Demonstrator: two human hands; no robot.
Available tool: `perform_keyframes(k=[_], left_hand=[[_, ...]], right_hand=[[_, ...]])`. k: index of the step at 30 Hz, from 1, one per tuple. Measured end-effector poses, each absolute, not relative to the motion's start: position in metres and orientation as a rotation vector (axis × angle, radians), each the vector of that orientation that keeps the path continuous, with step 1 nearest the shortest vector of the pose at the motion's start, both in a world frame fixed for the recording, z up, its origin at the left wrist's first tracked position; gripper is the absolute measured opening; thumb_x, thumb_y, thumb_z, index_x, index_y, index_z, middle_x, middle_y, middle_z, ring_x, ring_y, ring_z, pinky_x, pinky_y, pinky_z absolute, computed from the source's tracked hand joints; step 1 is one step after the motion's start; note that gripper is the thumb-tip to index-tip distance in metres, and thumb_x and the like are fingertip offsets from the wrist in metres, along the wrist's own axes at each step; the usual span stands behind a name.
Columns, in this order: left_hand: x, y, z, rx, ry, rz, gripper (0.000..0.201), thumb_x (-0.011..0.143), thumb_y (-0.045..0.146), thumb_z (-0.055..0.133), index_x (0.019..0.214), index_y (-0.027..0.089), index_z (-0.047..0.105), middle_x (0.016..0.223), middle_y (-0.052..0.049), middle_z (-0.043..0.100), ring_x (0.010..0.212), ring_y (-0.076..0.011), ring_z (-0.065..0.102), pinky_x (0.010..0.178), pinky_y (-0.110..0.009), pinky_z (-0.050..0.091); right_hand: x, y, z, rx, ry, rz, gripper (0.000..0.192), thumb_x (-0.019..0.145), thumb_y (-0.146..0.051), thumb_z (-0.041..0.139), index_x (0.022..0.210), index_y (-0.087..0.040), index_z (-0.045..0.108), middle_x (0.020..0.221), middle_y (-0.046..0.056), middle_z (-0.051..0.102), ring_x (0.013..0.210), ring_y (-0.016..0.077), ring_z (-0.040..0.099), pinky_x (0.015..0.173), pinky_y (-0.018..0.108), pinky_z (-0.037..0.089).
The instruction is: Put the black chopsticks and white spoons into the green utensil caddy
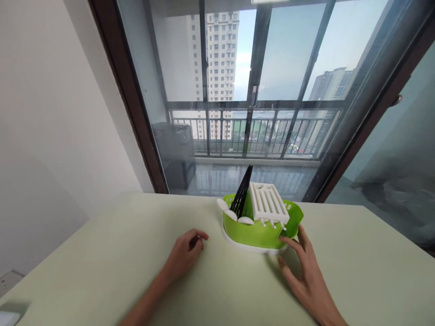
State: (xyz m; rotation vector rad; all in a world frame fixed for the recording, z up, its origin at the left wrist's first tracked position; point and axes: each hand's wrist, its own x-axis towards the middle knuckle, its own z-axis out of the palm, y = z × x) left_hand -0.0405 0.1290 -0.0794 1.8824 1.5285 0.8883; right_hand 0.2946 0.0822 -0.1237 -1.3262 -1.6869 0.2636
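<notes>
Pale green surface (102,253) by the balcony window (258,81). Right hand (302,267), fingers spread, touches the green rack (251,231). Left hand (186,253) rests loosely curled, empty.

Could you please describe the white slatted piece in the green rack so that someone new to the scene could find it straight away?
On the pale table before the big window sits a green dish rack, with the right hand touching its near side. The white slatted piece leans tilted in its right half. Unlike the black slatted piece standing to its left, it is white and broad.

Pale green table (102,253) before wide balcony window (272,68), white wall (50,113) left.
</notes>
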Motion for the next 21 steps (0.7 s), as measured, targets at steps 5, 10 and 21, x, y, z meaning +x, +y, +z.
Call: perform_keyframes(k=[5, 10, 21], left_hand=[[-0.042, 0.13, -0.081, 1.859, 1.533, 0.904, 0.029, 0.088, 0.031, 0.045, 0.094, 0.019, 0.071, 0.073, -0.001, 0.068, 0.065, -0.0165, 0.059, 0.066, -0.027, 0.044], [-0.045, 0.136, -0.084, 1.805, 1.573, 0.99, 0.027, 0.086, 0.03, 0.046, 0.094, 0.018, 0.069, 0.074, -0.002, 0.07, 0.069, -0.0183, 0.064, 0.072, -0.03, 0.048], [-0.053, 0.165, -0.089, 1.545, 1.537, 1.276, 0.029, 0.081, 0.04, 0.055, 0.093, 0.017, 0.067, 0.094, -0.009, 0.076, 0.08, -0.0208, 0.071, 0.079, -0.035, 0.055]], right_hand=[[0.284, 0.077, -0.121, -1.284, -1.715, 0.309, 0.039, 0.093, -0.034, 0.058, 0.132, -0.03, 0.055, 0.169, 0.006, 0.013, 0.154, 0.037, 0.019, 0.117, 0.061, 0.033], [0.274, 0.076, -0.117, -1.272, -1.641, 0.313, 0.033, 0.095, -0.033, 0.054, 0.127, -0.032, 0.06, 0.166, 0.004, 0.02, 0.151, 0.035, 0.028, 0.113, 0.057, 0.04], [0.267, 0.081, -0.123, -1.26, -1.544, 0.247, 0.031, 0.094, -0.026, 0.053, 0.123, -0.031, 0.064, 0.144, 0.01, 0.036, 0.139, 0.0328, 0.041, 0.101, 0.052, 0.05]])
